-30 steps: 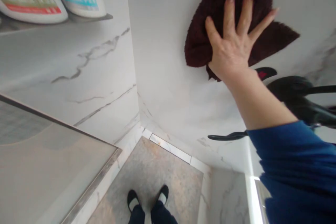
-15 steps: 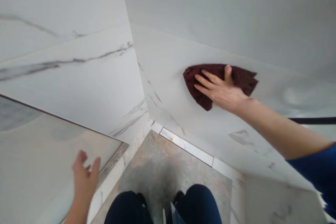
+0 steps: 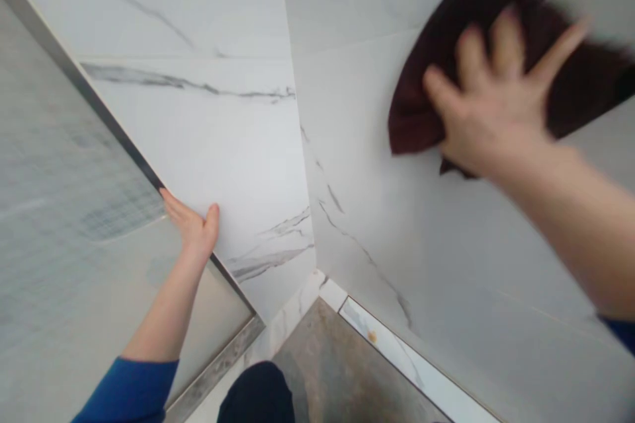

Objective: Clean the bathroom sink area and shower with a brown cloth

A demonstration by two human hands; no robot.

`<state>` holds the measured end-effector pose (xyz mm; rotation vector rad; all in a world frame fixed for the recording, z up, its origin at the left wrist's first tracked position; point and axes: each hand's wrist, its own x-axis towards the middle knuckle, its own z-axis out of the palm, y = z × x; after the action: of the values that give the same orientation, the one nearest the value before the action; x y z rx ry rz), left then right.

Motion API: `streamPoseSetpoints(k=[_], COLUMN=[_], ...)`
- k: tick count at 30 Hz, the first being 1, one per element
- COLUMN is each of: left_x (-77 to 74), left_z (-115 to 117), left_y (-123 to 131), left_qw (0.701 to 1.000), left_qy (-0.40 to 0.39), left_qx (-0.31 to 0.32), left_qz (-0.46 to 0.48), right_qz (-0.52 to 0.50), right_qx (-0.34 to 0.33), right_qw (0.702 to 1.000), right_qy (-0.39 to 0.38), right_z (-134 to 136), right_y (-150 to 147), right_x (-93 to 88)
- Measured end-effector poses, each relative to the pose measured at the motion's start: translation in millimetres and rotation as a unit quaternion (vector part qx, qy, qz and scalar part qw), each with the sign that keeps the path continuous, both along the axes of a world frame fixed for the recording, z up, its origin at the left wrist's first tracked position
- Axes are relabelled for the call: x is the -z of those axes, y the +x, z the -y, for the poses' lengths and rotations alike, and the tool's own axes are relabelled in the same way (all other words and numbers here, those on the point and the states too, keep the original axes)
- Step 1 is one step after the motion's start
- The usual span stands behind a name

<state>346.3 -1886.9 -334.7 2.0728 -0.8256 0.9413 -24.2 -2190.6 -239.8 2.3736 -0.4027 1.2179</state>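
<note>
A dark maroon cloth (image 3: pixel 421 102) lies spread against the white marbled wall at the upper right. My right hand (image 3: pixel 496 92) presses on it, fingers spread and palm holding it to the wall; hand and cloth are blurred by motion. At the left, my left hand (image 3: pixel 193 221) rests on the metal-framed edge (image 3: pixel 124 135) of a glass panel (image 3: pixel 59 264). Its fingers are stretched out over the frame and the thumb stands apart.
Two marbled walls meet at a corner (image 3: pixel 300 145) in the middle. Below is a grey-brown floor (image 3: pixel 342 370) with a white drain strip (image 3: pixel 397 350) along the right wall. A stone sill (image 3: pixel 218 363) runs under the glass panel. My dark-clad knee (image 3: pixel 258 396) shows at the bottom.
My right hand and the cloth have moved up and to the right along the wall. My left hand has come up from beside the glass onto its frame. The view has shifted too.
</note>
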Motion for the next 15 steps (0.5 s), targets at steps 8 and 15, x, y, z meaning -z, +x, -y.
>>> streamPoseSetpoints(k=[8,15], left_x=[36.2,13.2], left_z=[1.4,-28.1], left_y=[10.8,16.7], left_qw=[0.992,0.978], left_qy=[-0.007,0.031], left_qx=[-0.079,-0.096], left_qz=[0.096,0.181], right_qz=[-0.196,-0.114], right_qx=[-0.064,0.054], right_qw=[0.965,0.980], right_qy=[-0.162,-0.157], right_z=[8.7,9.5], right_y=[37.8,64.7], right_x=[241.1,35.7])
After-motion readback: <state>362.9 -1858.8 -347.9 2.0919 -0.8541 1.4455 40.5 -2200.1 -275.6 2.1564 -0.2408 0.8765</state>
